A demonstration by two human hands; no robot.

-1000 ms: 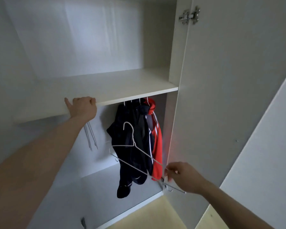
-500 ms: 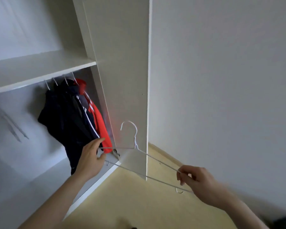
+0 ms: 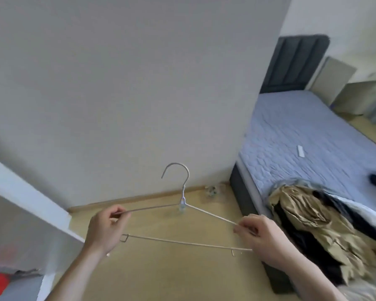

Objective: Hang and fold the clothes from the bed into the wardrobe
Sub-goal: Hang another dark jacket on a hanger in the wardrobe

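The bed (image 3: 302,131) lies to the right, and the pile of clothes (image 3: 313,227) sits on its near corner, just right of the right hand (image 3: 263,235). The wire hanger (image 3: 183,205) stretches left to right between both hands; the left hand (image 3: 104,229) pinches its left shoulder, the right hand pinches its right one.

The person has turned from the wardrobe toward the bed (image 3: 291,135); the left hand (image 3: 105,229) now also holds the hanger (image 3: 183,203).

Plain white wall (image 3: 128,83), pale wooden floor (image 3: 172,274), daylight.
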